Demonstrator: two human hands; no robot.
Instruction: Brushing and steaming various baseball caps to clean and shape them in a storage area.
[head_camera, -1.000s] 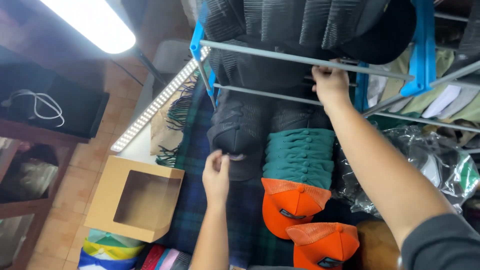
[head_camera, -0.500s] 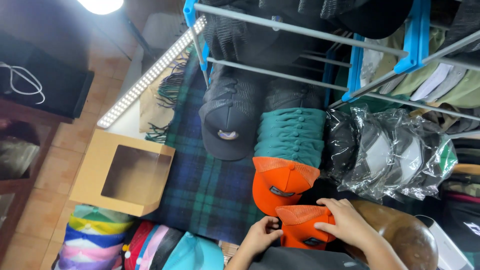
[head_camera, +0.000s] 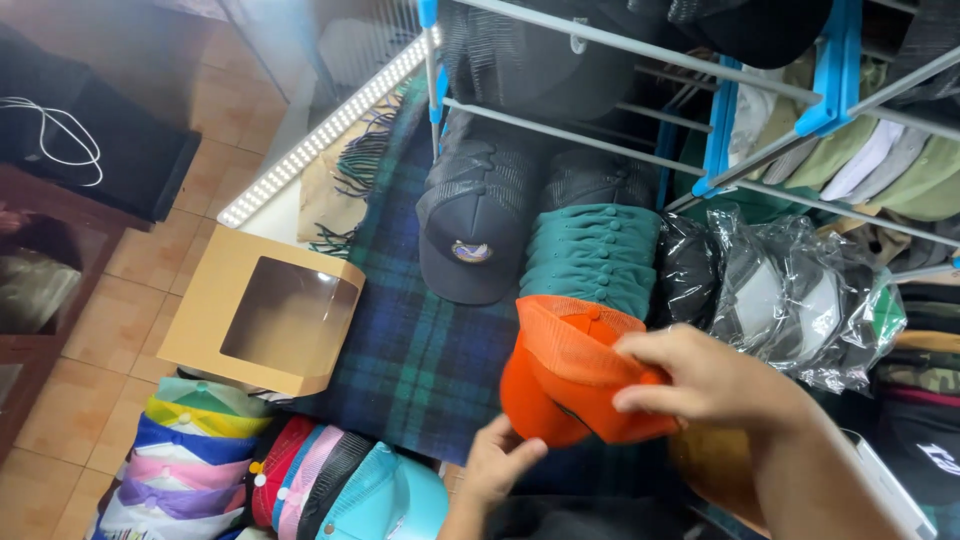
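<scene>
Orange cap in hand

The right hand (head_camera: 700, 385) is pinching the mesh of the orange cap (head_camera: 570, 385), lifting it. The left hand (head_camera: 500, 465) is loose just under the cap, holding nothing. Above the cap sit the green caps (head_camera: 595, 265) and a dark cap (head_camera: 470, 250)

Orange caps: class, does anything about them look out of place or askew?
Yes. The orange caps are lifted and tilted in the right hand, unlike the teal caps stacked in a neat row behind. The left hand is just below them.
</scene>
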